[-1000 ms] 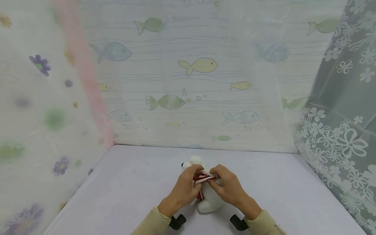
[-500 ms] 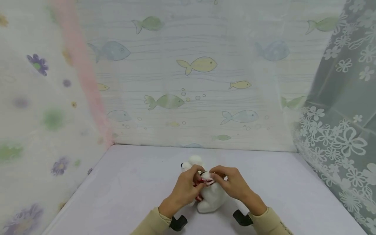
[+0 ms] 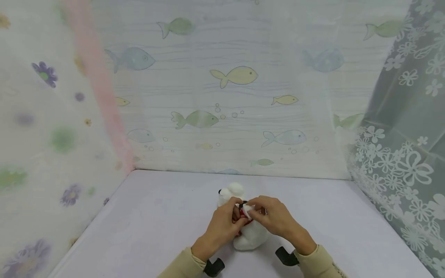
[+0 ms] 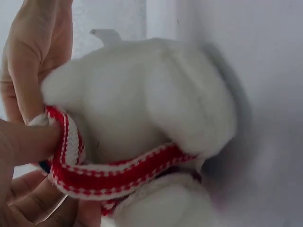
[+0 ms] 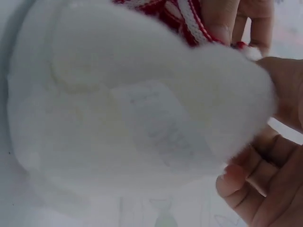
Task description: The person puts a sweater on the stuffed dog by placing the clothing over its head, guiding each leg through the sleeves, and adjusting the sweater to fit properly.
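Note:
A white plush toy (image 3: 253, 234) with a black nose sits on the white table, its head toward the back left. A red-and-white knitted scarf (image 4: 109, 179) runs around it, with a loose band hanging in a curve in the left wrist view. My left hand (image 3: 222, 226) pinches the scarf between thumb and fingers at the toy's neck. Opposite it, my right hand (image 3: 279, 216) pinches a whitish part of the scarf, fingertips close to the left ones. A pale label (image 5: 158, 125) shows on the toy's body in the right wrist view. Fingers hide much of the neck.
The white tabletop (image 3: 167, 208) spreads around the toy. A fish-patterned curtain (image 3: 194, 96) hangs behind it, with a flowered sheet (image 3: 69, 170) at left and a grey flowered one (image 3: 410, 154) at right. Black wrist mounts (image 3: 286, 256) stick out below the sleeves.
The scarf between the hands has gone from a band stretched across to a bunched fold at the neck. The toy's head has shifted slightly right, and the left hand with it.

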`<state>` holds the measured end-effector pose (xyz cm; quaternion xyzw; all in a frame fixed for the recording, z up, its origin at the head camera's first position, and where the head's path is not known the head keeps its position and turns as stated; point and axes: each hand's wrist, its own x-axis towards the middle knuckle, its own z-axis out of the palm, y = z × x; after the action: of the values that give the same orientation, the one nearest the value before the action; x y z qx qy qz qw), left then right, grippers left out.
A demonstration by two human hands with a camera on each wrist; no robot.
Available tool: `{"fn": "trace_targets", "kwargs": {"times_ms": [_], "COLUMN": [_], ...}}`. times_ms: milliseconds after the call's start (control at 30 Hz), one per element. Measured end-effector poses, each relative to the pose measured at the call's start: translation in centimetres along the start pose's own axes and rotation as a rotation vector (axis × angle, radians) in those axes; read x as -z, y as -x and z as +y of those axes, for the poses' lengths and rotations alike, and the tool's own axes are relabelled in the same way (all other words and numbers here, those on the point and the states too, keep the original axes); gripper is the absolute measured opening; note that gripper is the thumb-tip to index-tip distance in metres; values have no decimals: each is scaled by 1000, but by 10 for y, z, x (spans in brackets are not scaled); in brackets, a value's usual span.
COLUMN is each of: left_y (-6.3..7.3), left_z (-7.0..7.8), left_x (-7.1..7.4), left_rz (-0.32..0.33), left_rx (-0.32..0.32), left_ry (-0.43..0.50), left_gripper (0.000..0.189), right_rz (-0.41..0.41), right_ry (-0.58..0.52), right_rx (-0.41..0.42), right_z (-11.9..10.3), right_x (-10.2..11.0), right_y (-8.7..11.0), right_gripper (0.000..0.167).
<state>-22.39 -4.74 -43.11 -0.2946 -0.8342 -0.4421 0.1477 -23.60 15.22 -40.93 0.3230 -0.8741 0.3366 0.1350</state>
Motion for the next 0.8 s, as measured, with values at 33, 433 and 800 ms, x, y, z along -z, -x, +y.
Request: {"fn": "trace_targets", "kwargs": {"times_ms": [33, 433, 800], "left_y": [0, 1, 0], "left_z": [0, 1, 2], "left_x": [-1, -4, -1], "left_rz": [12, 51, 31], "left_rx": [-1, -70, -84], "left_ry": [1, -217, -413], "left_gripper": [37, 43, 43], "right_rz": [14, 238, 185], "right_ry": [5, 154, -195], "right_rx": [15, 203, -136], "right_z": [0, 2, 3], "right_x": [-1, -7, 5], "right_y": [0, -5, -4], "right_gripper": [16, 12, 9]}}
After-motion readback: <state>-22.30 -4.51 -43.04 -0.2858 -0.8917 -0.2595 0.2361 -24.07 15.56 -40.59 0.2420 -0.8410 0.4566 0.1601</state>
